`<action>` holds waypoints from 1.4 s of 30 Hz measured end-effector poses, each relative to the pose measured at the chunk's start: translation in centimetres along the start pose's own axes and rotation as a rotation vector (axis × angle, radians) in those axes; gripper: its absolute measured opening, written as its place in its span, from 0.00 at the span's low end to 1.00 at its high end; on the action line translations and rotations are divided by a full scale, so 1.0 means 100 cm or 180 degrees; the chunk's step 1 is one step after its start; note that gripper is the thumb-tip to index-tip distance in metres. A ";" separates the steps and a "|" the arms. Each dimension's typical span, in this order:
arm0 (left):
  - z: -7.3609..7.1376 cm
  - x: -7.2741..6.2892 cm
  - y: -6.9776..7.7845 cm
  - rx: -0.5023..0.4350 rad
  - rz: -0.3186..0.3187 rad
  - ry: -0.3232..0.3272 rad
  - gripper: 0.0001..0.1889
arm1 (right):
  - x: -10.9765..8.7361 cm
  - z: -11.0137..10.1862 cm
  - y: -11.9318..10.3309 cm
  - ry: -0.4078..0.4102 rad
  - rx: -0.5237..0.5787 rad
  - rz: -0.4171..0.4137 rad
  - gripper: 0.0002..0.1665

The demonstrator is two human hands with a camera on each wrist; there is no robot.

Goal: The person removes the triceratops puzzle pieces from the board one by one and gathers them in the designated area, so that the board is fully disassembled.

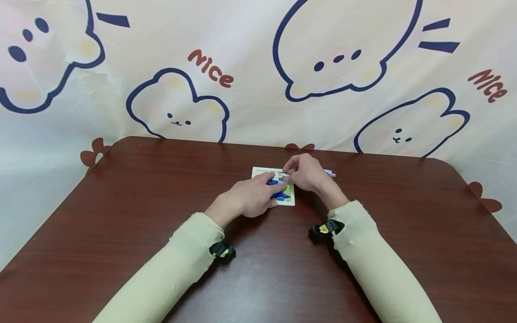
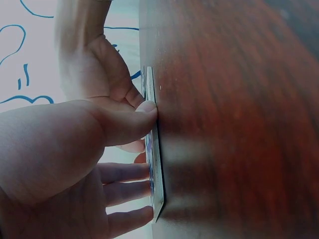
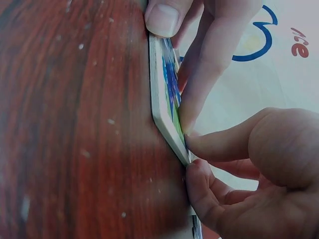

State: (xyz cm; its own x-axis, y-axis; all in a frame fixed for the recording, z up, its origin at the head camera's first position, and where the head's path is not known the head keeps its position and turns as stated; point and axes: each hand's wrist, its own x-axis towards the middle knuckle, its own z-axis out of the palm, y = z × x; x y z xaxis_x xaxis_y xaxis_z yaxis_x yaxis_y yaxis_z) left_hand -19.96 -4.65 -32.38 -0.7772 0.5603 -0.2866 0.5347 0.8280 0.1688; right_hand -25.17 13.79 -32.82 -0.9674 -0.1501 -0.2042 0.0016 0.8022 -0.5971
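Observation:
A flat white-framed picture board (image 1: 287,203), printed in blue and green, lies on the brown table toward its far side. My left hand (image 1: 252,197) rests on it from the left, spread fingers pressing on the picture and thumb at the near edge. At the far right corner, my right hand (image 1: 307,172) has its fingers curled. In the right wrist view its thumb (image 3: 214,147) touches the picture and the bent index finger meets the frame's edge, so they pinch the board there. Part of the picture is hidden under the hands.
Just past the right hand, a small pale purple piece (image 1: 330,173) lies on the table (image 1: 266,278). Behind the far edge hangs a cream curtain (image 1: 250,116) with cartoon outlines. Both wrists carry black cameras over the sleeves.

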 end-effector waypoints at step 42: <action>-0.002 -0.001 0.001 0.0056 -0.0019 -0.0047 0.34 | 0.001 0.001 0.003 0.0009 0.0155 -0.0088 0.12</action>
State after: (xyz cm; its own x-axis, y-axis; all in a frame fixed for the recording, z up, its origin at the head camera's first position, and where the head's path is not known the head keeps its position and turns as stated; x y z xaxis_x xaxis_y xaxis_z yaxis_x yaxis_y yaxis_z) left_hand -19.89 -4.56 -32.18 -0.7755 0.5548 -0.3014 0.5359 0.8308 0.1503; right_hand -25.20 13.92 -33.10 -0.9679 -0.1701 -0.1849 -0.0129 0.7687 -0.6395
